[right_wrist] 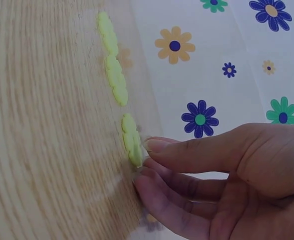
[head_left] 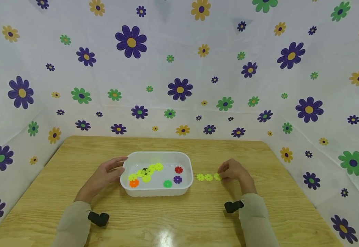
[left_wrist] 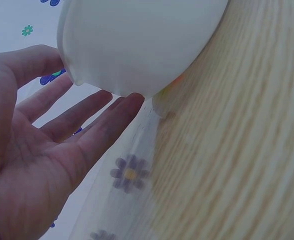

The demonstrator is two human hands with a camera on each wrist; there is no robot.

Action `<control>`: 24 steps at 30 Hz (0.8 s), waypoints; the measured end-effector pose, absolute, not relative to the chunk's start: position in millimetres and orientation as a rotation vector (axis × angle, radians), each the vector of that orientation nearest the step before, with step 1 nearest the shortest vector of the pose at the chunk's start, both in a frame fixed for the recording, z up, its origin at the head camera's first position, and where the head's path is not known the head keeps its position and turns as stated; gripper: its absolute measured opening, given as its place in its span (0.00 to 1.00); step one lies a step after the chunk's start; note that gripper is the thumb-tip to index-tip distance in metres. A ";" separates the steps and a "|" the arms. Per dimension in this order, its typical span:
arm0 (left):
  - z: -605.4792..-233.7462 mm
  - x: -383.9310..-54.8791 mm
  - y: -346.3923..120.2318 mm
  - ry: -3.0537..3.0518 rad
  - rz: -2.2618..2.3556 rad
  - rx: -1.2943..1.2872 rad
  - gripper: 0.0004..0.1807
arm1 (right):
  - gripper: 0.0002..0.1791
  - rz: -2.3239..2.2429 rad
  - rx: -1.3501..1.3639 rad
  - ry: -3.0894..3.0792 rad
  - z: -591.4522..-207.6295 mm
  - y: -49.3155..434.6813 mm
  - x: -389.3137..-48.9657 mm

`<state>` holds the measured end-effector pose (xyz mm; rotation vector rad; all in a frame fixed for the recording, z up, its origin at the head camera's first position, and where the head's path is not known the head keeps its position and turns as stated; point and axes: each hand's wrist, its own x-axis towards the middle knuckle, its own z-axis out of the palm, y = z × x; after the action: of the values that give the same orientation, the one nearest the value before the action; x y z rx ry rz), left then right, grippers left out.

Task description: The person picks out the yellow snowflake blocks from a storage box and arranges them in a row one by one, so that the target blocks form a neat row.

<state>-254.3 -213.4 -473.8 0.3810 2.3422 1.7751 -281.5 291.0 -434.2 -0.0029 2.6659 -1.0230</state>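
From here I see the left hand (head_left: 106, 173), fingers loosely extended, touching the left end of the white tray (head_left: 157, 192), while the right hand (head_left: 235, 171) pinches a yellow flower disc (head_left: 217, 177) toward the right edge of the table (head_left: 130, 219).

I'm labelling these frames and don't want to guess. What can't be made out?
Head view: black piece, outline lost among overlapping yellow pieces; rightmost yellow piece, its edge behind the right grip.
Left wrist view: tray, cut off by the top edge, its wall hiding most contents; orange patch, too blurred to identify.
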 end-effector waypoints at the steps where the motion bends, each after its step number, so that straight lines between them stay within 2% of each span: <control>1: -473.6 -254.2 -213.4 2.343 1.773 0.380 0.31 | 0.07 -1.019 -0.012 2.662 -433.9 291.0 -281.4; 14: -472.9 -253.8 -213.2 2.353 1.760 0.367 0.32 | 0.05 -1.000 -0.032 2.665 -431.8 289.4 -278.5; 20: -473.2 -253.8 -213.2 2.351 1.757 0.362 0.32 | 0.09 -1.025 0.005 2.690 -434.4 284.7 -277.6; 24: -473.3 -253.7 -213.8 2.351 1.761 0.371 0.32 | 0.08 -1.012 0.017 2.697 -433.6 282.0 -276.2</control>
<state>-253.7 -213.8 -473.3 0.3707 2.3512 1.7614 -276.2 282.0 -433.6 0.0170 2.6974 -1.0120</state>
